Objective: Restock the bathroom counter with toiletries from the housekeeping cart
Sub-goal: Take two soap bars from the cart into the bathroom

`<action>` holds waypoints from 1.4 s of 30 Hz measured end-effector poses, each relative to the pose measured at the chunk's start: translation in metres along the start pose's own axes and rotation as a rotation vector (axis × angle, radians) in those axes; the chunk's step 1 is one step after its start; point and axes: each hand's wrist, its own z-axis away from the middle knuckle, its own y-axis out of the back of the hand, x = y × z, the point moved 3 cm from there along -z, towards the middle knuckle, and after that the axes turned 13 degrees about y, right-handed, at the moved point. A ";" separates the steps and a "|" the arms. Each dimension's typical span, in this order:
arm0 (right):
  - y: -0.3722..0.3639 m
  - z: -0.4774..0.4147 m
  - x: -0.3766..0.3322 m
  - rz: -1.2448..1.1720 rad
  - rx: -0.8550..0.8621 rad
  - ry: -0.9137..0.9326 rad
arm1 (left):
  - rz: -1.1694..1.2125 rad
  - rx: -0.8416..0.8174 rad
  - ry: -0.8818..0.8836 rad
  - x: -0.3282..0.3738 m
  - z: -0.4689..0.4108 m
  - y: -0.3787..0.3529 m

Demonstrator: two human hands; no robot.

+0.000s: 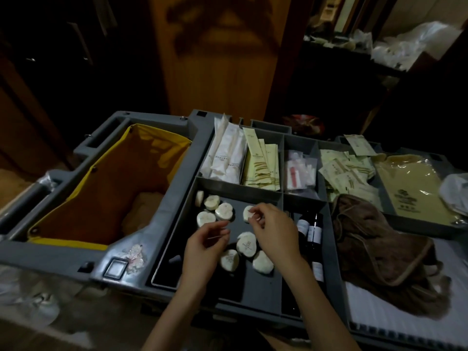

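Currently both of your hands are over the soap compartment [255, 291] of the cart tray. All positions below are given relative to that compartment.

Right hand [274, 230]: over the compartment's right half. The thumb and forefinger pinch the edge of one round wrapped soap [247, 214]. This soap sits around mid-compartment, toward the far wall, at your fingertips and just left of the hand. I cannot tell whether it is lifted or resting on the floor.

Left hand [205, 245]: over the centre-left of the compartment. The fingers are curled inward, with the thumb meeting the forefinger. A thin pale line shows at the fingertips, and I cannot tell whether you hold anything there.

Far soaps [212, 202]: four pieces clustered in the far left corner, beyond your left hand and apart from it.

Near soaps [246, 244]: three pieces at the compartment's centre, between your two hands. The uppermost lies just beside your left fingertips and close under your right palm.

Outside the compartment:
- Dark bottles [314, 231] stand in the narrow slot along its right wall.
- A brown cloth [374, 249] is heaped further right.
- White sachets [228, 153] and pale-yellow sachets [263, 163] stand in the section behind its far wall.
- A yellow bag liner [109, 186] hangs open off its left side.
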 end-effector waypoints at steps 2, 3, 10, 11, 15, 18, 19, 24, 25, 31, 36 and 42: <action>-0.009 -0.015 0.001 0.079 -0.075 -0.033 | 0.009 0.003 0.012 0.000 0.000 0.001; -0.012 -0.021 0.002 0.102 -0.088 -0.050 | 0.011 0.005 0.014 0.000 0.000 0.001; -0.025 -0.033 0.004 0.293 -0.130 -0.124 | 0.014 0.014 0.019 -0.002 -0.001 0.003; -0.028 -0.034 0.005 0.305 -0.137 -0.125 | 0.008 0.013 0.012 -0.001 -0.001 0.004; -0.036 -0.036 0.007 0.373 -0.176 -0.133 | 0.006 0.006 -0.002 0.001 -0.001 0.003; -0.041 -0.037 0.009 0.423 -0.194 -0.137 | 0.007 -0.004 -0.001 0.001 0.000 0.002; -0.042 -0.037 0.009 0.437 -0.199 -0.134 | 0.008 -0.005 -0.002 0.001 0.000 0.002; -0.045 -0.036 0.011 0.437 -0.191 -0.074 | -0.001 -0.016 -0.009 0.001 0.002 0.003; -0.045 -0.035 0.010 0.425 -0.173 -0.061 | -0.003 -0.018 -0.010 0.001 0.002 0.003; -0.043 -0.032 0.013 0.104 -0.128 -0.072 | -0.011 -0.020 -0.016 0.001 0.001 0.003; -0.040 -0.028 0.016 -0.313 0.019 -0.094 | 0.010 -0.014 0.009 -0.001 -0.001 0.005; -0.035 -0.031 0.011 -0.838 0.039 -0.120 | 0.134 0.018 0.063 0.001 -0.001 0.006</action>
